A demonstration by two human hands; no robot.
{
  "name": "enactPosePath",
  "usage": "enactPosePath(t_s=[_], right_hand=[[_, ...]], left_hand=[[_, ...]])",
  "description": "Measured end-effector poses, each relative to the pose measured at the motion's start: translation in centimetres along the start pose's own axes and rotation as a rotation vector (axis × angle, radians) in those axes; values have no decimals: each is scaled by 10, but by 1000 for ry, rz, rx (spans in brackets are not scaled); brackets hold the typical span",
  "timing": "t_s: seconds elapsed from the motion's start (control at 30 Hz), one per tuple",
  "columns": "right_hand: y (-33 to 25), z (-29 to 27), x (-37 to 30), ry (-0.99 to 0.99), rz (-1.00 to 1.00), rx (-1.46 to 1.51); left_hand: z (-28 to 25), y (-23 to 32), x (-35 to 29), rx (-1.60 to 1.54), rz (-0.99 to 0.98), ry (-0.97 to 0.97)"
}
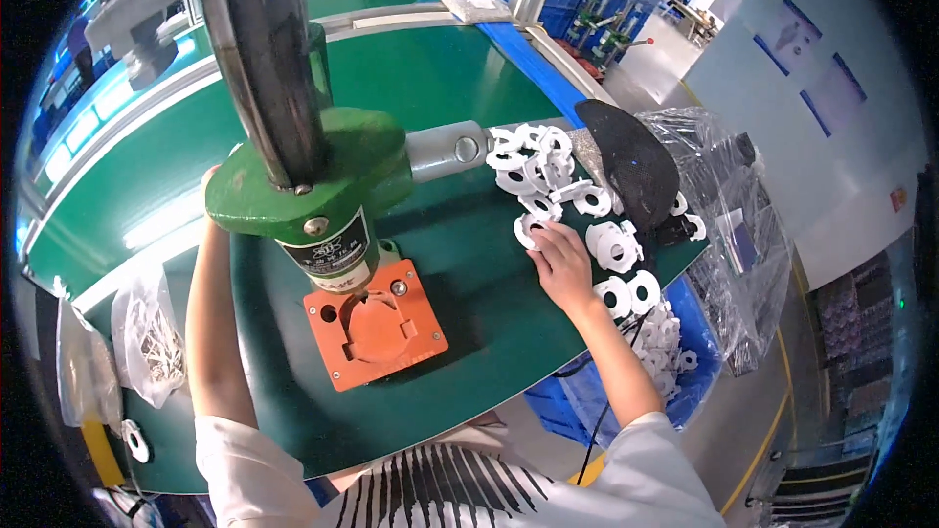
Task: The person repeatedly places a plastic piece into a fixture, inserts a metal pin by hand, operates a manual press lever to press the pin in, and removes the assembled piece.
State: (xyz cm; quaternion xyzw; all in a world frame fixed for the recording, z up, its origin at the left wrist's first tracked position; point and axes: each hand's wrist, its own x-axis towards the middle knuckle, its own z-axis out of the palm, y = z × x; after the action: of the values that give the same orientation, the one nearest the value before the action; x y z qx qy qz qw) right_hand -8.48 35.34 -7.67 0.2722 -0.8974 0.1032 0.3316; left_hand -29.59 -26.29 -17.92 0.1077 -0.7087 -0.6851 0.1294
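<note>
Clear plastic first, between eight and nine o'clock: a bag (149, 347) of thin white pieces at the left end of the green table (489, 323), liable to spill after a careless sweep of the left forearm (213, 332). Just past nine, the left hand (210, 179), mostly hidden behind the green press head (328, 152); cannot tell whether spread or gripping, hence a risk of an unseen slip or a mistimed pull. Toward half past seven, beneath the press head, the orange fixture (425, 318) with its shaped recess; likely trouble there: a part seated crooked and cracked under load, or fingertips caught through poor timing between hands. At three, the white ring (524, 232), on the table beside a jumbled pile (538, 176); reaching from half past three, the right hand (565, 272), fingers curled together at the ring's rim, apparently pinching. From crowding and projecting tabs, a chance of dragging neighbours along or losing hold. Between four and five, beyond the table's edge, a blue crate (559, 418) of similar parts, with a black cable (591, 443) close to the right forearm (626, 372): possible snagging on withdrawal.
</note>
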Motion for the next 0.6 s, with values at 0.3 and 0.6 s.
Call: enactPosePath(t_s=[0.3,0.6], right_hand=[[-99,-51,34,199,-195,311],[-191,-46,66,49,-292,436]], left_hand=[[27,86,-118,499,561,294],[109,218,-387,543,887,-236]])
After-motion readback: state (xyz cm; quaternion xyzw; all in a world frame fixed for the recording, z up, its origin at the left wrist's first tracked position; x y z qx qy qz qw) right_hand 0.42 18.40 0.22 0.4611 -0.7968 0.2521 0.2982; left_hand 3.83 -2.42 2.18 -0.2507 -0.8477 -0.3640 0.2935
